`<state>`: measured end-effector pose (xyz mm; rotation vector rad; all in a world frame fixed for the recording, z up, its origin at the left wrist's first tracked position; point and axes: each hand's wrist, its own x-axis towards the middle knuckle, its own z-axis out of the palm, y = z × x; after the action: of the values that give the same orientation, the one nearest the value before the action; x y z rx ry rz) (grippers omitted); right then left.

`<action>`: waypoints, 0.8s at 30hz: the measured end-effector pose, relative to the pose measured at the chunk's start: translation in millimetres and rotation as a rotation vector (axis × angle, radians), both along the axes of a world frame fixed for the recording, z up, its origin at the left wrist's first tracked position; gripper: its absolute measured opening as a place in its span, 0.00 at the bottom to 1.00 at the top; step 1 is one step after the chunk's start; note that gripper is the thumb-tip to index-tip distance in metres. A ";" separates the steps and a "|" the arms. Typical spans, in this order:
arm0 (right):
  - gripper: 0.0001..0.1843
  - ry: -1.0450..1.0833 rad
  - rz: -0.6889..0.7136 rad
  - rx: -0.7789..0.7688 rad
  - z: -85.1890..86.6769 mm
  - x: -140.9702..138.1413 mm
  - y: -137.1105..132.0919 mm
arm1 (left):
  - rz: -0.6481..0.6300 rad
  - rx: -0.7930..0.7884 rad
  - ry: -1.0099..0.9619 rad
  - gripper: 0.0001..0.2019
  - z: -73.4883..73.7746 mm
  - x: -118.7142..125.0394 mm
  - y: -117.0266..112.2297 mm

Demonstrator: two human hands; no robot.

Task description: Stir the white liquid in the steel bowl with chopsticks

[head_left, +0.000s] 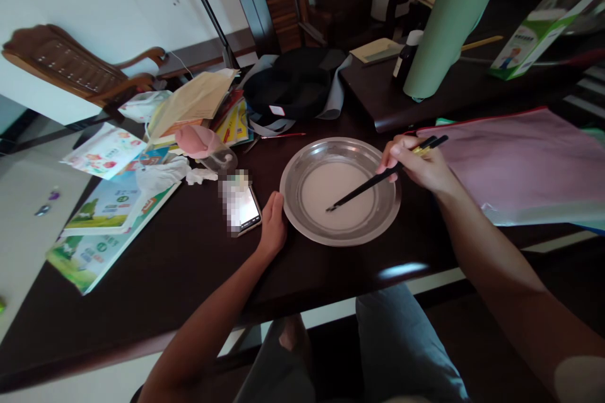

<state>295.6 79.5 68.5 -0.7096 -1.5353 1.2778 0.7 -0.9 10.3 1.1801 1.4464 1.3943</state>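
Note:
A round metal dish (302,220) holding a thin white liquid (338,186) sits on the dark table (189,271). My right hand (418,164) is closed on a pair of black chopsticks (373,181), whose tips rest in the liquid near the dish's middle. My left hand (273,223) lies against the dish's left rim, fingers together and flat, steadying it. A phone (243,208) lies just left of that hand.
Books and papers (111,208) are piled at the table's left, with a pink object (201,140) and a black bag (293,85) behind. A pink folder (524,160) lies right; a green bottle (454,19) and a box (534,34) stand on a raised surface.

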 end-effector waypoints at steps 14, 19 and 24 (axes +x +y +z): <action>0.16 -0.034 -0.035 0.029 1.5 -0.2 1.3 | -0.026 0.011 -0.069 0.23 -9.7 -2.3 0.8; 0.19 0.140 -0.181 0.092 2.4 3.2 7.3 | -0.012 -0.008 -0.057 0.23 -11.6 -3.5 1.3; 0.17 -0.006 -0.016 0.038 1.8 -0.4 1.8 | -0.018 -0.002 -0.051 0.24 -9.6 -2.6 1.3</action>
<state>295.1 81.3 70.3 -0.7009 -1.5520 1.2324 -1.9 0.4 0.7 1.1454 1.3978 1.4003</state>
